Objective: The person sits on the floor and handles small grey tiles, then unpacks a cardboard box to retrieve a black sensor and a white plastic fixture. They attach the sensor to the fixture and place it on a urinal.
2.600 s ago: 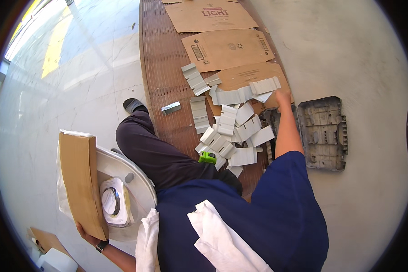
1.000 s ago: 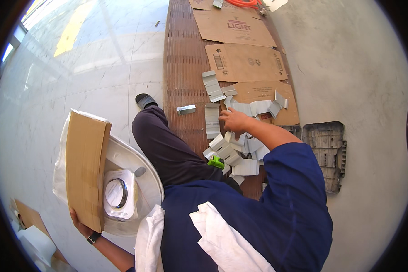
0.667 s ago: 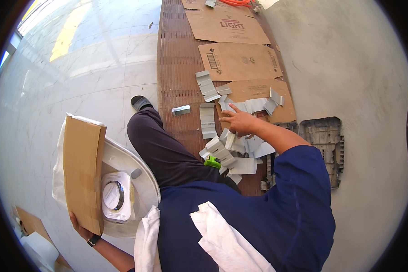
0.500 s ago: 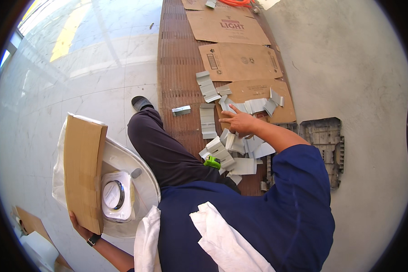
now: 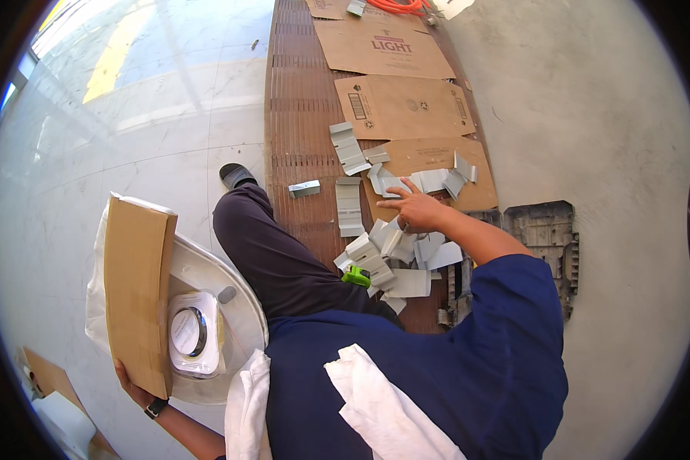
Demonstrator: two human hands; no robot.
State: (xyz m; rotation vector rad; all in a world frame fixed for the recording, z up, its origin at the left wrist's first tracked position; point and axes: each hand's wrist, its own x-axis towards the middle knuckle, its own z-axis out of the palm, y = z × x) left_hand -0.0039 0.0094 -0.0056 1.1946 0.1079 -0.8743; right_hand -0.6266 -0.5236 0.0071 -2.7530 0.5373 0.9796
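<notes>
On the left, my left hand [image 5: 133,385] grips the lower end of a long folded piece of cardboard [image 5: 136,291]; some of its fingers are hidden behind it. The cardboard stands along the side of a white plastic-lined bin [image 5: 245,337]. My right hand [image 5: 420,210] hovers palm down over bent grey metal brackets [image 5: 391,241], fingers spread, and I see nothing in it. Beyond its fingertips, a bracket [image 5: 387,180] lies on the flattened cardboard [image 5: 429,157]. A green tape measure [image 5: 356,276] sits among the brackets by my thigh.
An open dark tool case [image 5: 543,245] lies right of the brackets. Inside the bin is a white package with a round label [image 5: 188,333]. One small metal piece [image 5: 304,188] rests near my shoe [image 5: 238,175]. An orange hose [image 5: 399,6] is at the far end of the brown slatted boards [image 5: 291,92].
My right hand has shifted slightly to the right above the brackets, its fingers still spread. My left hand keeps its hold on the cardboard.
</notes>
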